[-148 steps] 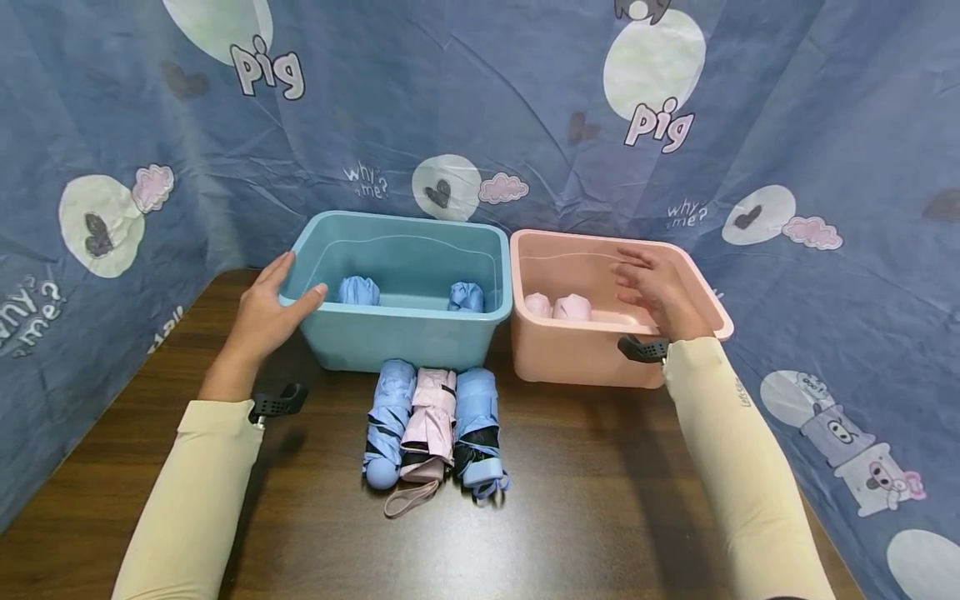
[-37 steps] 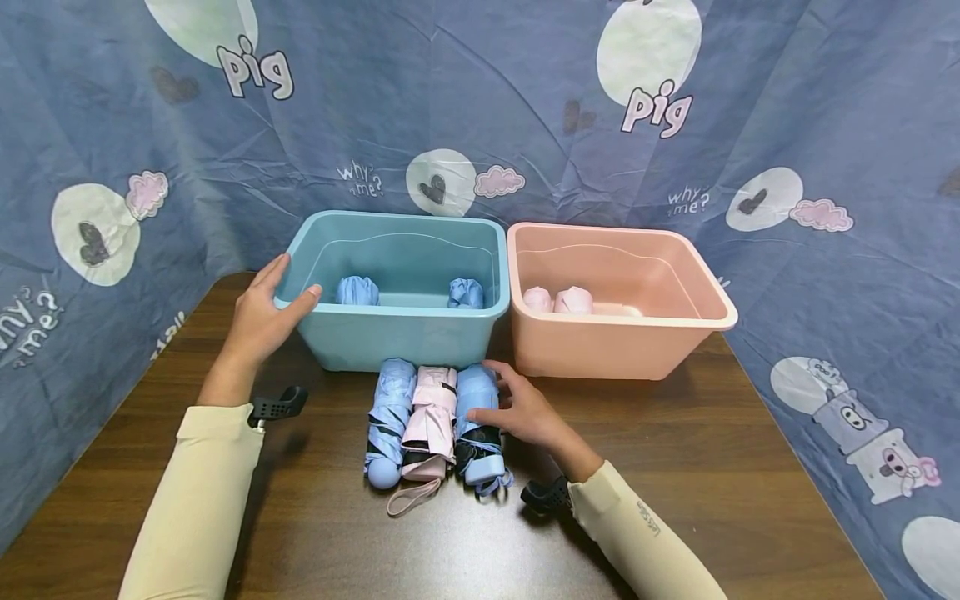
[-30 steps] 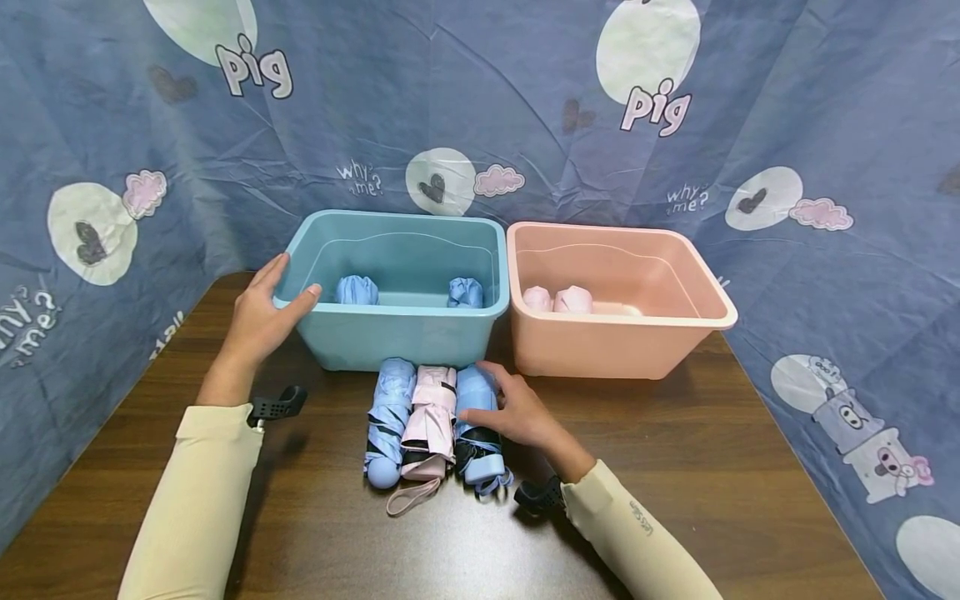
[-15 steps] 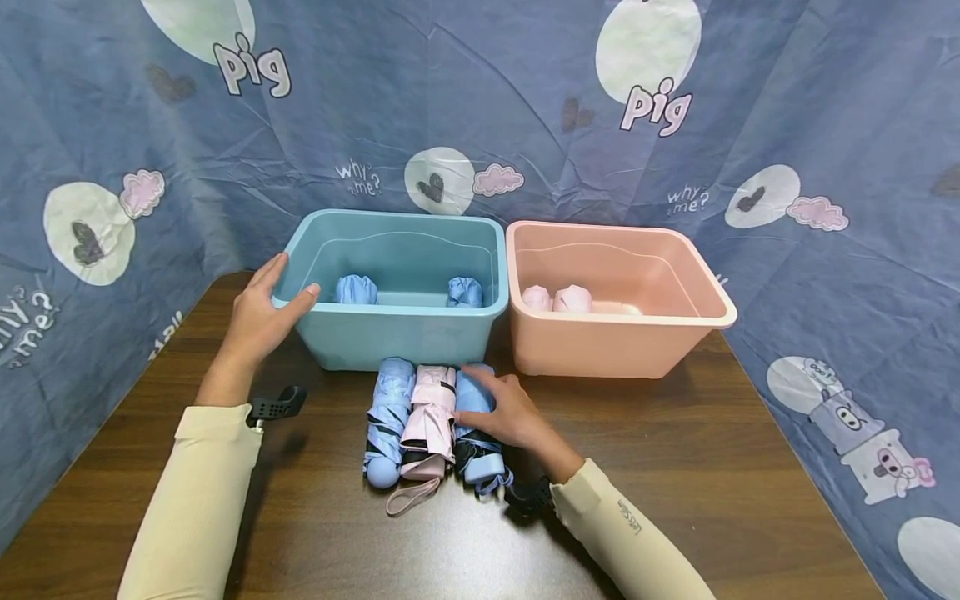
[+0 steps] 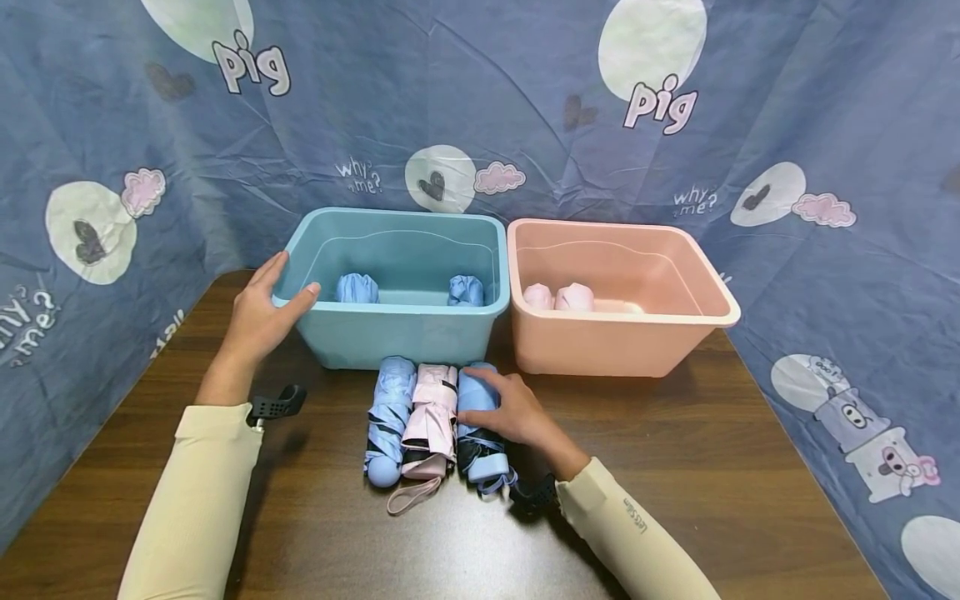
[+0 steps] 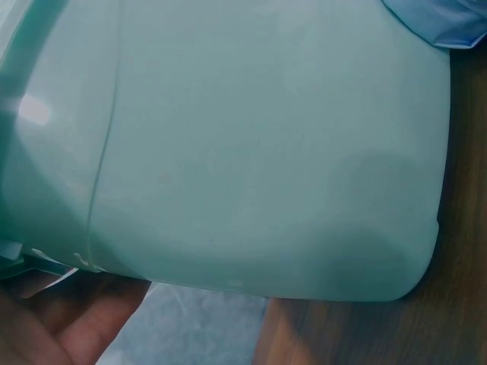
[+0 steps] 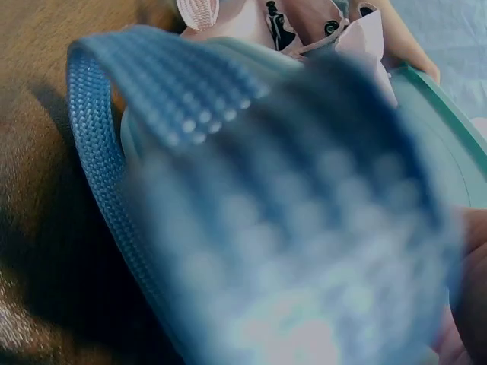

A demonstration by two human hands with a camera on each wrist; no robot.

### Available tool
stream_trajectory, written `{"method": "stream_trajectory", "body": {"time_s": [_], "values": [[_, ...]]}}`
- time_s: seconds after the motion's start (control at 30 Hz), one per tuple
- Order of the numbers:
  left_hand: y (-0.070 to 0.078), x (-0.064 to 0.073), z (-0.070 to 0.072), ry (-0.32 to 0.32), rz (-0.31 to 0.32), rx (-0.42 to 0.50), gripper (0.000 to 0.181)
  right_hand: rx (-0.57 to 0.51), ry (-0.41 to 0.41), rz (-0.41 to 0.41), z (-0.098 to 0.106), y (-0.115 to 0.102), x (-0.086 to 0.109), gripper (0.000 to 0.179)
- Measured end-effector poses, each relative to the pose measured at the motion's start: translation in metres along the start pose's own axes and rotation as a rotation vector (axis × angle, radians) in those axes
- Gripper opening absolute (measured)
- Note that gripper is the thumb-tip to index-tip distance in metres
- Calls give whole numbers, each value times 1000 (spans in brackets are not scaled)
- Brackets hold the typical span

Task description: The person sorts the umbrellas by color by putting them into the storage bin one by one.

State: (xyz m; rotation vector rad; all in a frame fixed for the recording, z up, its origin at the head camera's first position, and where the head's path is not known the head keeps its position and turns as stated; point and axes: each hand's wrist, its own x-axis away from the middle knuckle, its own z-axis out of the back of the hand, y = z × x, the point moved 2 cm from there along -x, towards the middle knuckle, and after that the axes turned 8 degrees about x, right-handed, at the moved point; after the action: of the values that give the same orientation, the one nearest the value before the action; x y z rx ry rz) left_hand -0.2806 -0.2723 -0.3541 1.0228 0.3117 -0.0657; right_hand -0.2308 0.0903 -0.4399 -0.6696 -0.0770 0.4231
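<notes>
My left hand (image 5: 258,321) lies at the left front corner of a teal bin (image 5: 397,337), fingers extended along the side rim and thumb at the front rim. In the left wrist view, its fingers (image 6: 99,319) are beside the bin's wall. Three folded umbrellas lie side by side on the table: a blue one (image 5: 392,408), a pink one (image 5: 432,408) and another blue umbrella (image 5: 480,387) at the right. My right hand (image 5: 521,412) grips that right-hand umbrella, thumb across it and fingers round its far end. Its blue strap (image 7: 99,129) looms blurred in the right wrist view.
Two blue rolled bundles (image 5: 357,288) lie inside the teal bin. Next to it stands a pink bin (image 5: 600,354) holding two pale pink bundles (image 5: 574,297). Both bins stand on a dark wooden table (image 5: 675,467), before a printed blue cloth (image 5: 315,142).
My right hand has come from the pink bin down to the right-hand blue umbrella and closed in on it. That umbrella has shifted slightly right. My left hand stays at the teal bin.
</notes>
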Motion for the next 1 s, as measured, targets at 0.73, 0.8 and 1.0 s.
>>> {"method": "stream_trajectory", "body": {"time_s": [0.73, 0.8, 1.0], "values": [[1, -1, -3, 9, -15, 8, 80, -341, -84, -18, 8, 16, 0, 65], [0, -1, -3, 12, -22, 8, 80, -364, -81, -35, 9, 17, 0, 65], [-3, -1, -2, 26, -44, 6, 78, -419, -87, -74, 11, 18, 0, 65]]}}
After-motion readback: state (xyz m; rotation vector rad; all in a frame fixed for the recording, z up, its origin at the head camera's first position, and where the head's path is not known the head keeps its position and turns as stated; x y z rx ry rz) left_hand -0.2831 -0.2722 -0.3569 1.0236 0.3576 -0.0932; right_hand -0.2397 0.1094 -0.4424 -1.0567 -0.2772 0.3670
